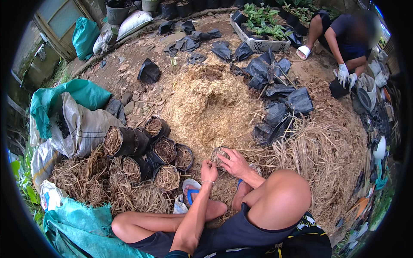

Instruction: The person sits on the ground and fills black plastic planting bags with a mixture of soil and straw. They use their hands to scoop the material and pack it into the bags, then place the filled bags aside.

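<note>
Before my feet, a small plastic planting bag (215, 154) stands between my hands, with strawy filling partly visible at its mouth. My left hand (209, 171) pinches its near left rim with curled fingers. My right hand (237, 163) grips it from the right, fingers bent over the top; the fingers hide much of the bag. Just beyond rises a mound of pale sawdust-like material (206, 109). Left of my hands stand several filled black planting bags (165, 150), topped with chopped straw.
Dry straw (322, 161) is heaped on the right, beside empty black bags (277, 109). A person with white gloves (343, 74) squats at the upper right, holding a black bag. Seedlings fill a white crate (267, 45). Woven sacks (84, 125) lie left.
</note>
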### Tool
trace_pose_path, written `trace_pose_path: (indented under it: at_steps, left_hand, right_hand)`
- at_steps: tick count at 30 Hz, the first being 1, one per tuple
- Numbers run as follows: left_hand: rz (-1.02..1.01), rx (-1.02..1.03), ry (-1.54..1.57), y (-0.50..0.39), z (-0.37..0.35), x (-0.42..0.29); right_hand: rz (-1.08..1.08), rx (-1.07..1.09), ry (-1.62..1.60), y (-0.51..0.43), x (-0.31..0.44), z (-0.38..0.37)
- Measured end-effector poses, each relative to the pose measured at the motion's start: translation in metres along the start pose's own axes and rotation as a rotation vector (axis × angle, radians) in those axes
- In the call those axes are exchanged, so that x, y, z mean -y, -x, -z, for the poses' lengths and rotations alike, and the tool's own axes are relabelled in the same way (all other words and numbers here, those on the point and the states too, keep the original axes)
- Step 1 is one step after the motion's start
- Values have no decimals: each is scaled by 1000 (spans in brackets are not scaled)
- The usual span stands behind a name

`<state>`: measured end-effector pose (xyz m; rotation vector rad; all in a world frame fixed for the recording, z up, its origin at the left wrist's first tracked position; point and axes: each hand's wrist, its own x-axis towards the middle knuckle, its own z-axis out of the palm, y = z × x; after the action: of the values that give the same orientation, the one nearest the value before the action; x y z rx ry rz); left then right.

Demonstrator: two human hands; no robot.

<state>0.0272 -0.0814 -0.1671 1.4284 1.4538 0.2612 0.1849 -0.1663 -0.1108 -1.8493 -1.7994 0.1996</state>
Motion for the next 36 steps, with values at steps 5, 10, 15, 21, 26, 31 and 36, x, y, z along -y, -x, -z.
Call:
trace_pose_path:
  at_steps: [5, 10, 15, 21, 26, 31, 36]
  left_hand:
    - [-35, -3, 185, -7, 1, -17]
    - [34, -2, 237, -27, 5, -35]
    - [54, -6, 284, -36, 2, -20]
    - [29, -48, 247, -37, -3, -6]
    - [-59, -82, 162, -29, -1, -7]
    - [-155, -111, 60, -14, 7, -21]
    - [-119, -85, 25, -8, 10, -29]
  right_hand:
    - [-9, -30, -4, -6, -5, 4]
    - [-58, -6, -117, -22, -10, 20]
    - [-64, 12, -216, -38, -15, 38]
    - [-183, 157, -451, -61, -21, 74]
    - [-543, 235, -767, -81, -25, 104]
    - [-519, 314, -761, -110, -19, 149]
    - [-406, 590, -342, -149, -6, 221]
